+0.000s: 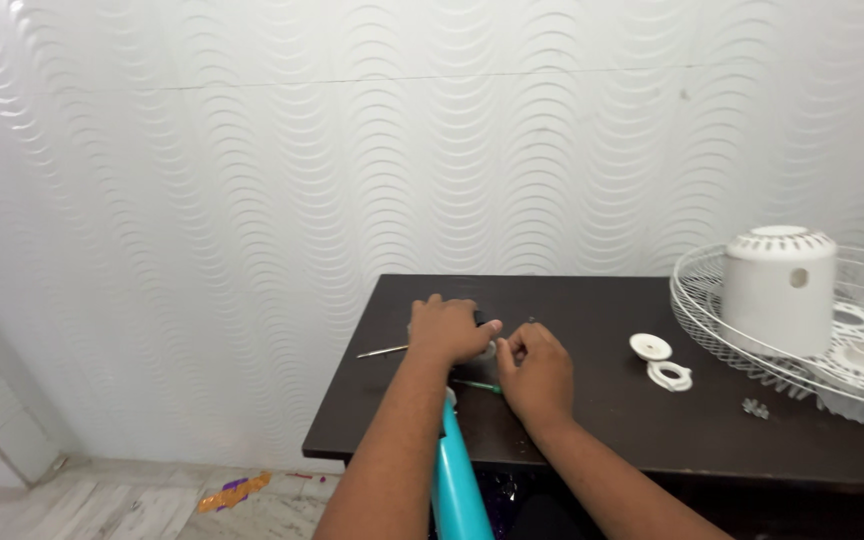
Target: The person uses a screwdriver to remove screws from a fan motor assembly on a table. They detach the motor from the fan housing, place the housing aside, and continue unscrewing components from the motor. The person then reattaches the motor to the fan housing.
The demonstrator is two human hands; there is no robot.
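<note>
Hands meet over a dark, smooth wooden table (pixel 612 420) set against a white wall (pixel 352 130) embossed with wavy ridges. Left hand (pixel 449 330) lies knuckles up, fingers curled over a small white part (pixel 490 350) that only peeks out past the fingertips; its shape is hard to make out. Right hand (pixel 535 372) sits just beside it, fingers pinched together near that same part; whether it actually grips anything cannot be told. A thin metal rod (pixel 382 351) pokes out from behind the left hand, its far end hidden. A slim green-handled tool (pixel 478 386) lies on the table between the two wrists, mostly covered. A glossy teal tube (pixel 455 480) runs up from the bottom edge under the left forearm, its top end hidden and its lower end cut off.

Well to the right of the right hand: a round white cap (pixel 650 346) and a white ring piece (pixel 671 376), both matte plastic. Farther right, a white wire fan guard (pixel 712 320), cut off by the frame, carries a white domed motor cover (pixel 779 290) with vent slots. Orange scrap (pixel 234 491) on the marbled floor (pixel 102 505).
</note>
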